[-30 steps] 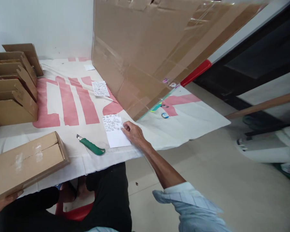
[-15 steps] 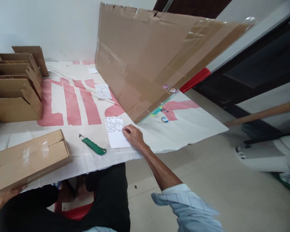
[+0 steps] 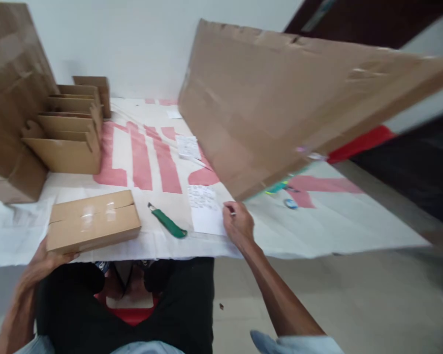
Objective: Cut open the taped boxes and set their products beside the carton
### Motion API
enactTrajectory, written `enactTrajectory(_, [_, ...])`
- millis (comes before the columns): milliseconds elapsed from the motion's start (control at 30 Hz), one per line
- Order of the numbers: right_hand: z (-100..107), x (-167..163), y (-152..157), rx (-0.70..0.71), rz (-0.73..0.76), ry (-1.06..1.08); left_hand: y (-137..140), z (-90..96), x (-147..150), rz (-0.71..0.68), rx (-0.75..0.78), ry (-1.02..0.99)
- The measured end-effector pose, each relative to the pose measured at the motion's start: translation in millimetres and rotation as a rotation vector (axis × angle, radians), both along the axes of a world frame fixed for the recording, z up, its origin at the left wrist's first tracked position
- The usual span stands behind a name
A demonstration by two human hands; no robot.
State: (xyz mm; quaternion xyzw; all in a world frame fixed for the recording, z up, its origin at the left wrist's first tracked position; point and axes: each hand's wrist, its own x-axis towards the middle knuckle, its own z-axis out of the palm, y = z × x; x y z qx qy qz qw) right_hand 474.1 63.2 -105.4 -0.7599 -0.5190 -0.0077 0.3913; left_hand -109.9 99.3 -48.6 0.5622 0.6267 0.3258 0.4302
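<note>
A large flattened cardboard sheet (image 3: 280, 98) is propped at a slant over the far right of the table, its lower edge resting on the white cloth with red lettering (image 3: 140, 162) that covers the tabletop; leaned this way, it is kept off the working area at the front. Along the far left, a row of folded cardboard blanks (image 3: 68, 132) is stood upright against a taller cardboard piece (image 3: 11, 98), apparently so that single blanks can be taken easily. At the near left edge a closed, taped cardboard box (image 3: 92, 220) lies flat, and it is steadied from its near corner by the left hand (image 3: 46, 258), whose fingers are curled under and against the box. A green utility knife (image 3: 169, 224) lies just right of the box, untouched. Beside it a white sticker sheet (image 3: 205, 209) lies flat, printed at its far half. The right hand (image 3: 238, 226) rests at the sheet's right edge, fingertips pinched narrowly on something small, possibly one sticker; this cannot be told for certain. A second sticker sheet (image 3: 187, 146) lies farther back.
</note>
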Motion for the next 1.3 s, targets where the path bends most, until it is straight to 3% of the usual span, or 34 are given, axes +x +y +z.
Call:
enactTrajectory(67, [1, -32, -6, 0.055, 0.117, 0.017, -7, 8.0, 5, -0.059, -0.011, -0.061])
enactTrajectory(200, [-4, -108, -13, -0.006, 0.422, -0.095, -13, 16.8, 9, -0.135, 0.031, -0.117])
enactTrajectory(300, [-15, -146, -14, -0.046, 0.467, -0.215, -15, 17.3, 7, -0.185, 0.106, -0.156])
enactTrajectory(500, [-33, -154, -10, -0.048, 0.423, -0.276, -11, 15.5, 3, -0.228, 0.290, -0.325])
enactTrajectory(667, [-29, -152, -9, -0.047, 0.436, -0.200, -6, 7.7, 9, -0.177, 0.351, -0.365])
enactTrajectory(767, [-12, -153, -8, -0.025, 0.400, -0.009, -6, 1.4, 13, -0.132, 0.367, -0.392])
enactTrajectory(900, [38, -161, -5, -0.042, 0.375, 0.326, -10, 1.1, 14, -0.129, 0.369, -0.379])
enactTrajectory(1067, [100, -185, -1, -0.078, 0.593, 0.582, -15, 9.4, 17, -0.128, 0.373, -0.369])
enactTrajectory(1167, [114, -201, 3, -0.114, 0.711, 0.609, -18, 13.7, 17, -0.147, 0.390, -0.339])
enactTrajectory(1300, [113, -214, 9, -0.126, 0.782, 0.597, -20, 19.2, 14, -0.184, 0.385, -0.281])
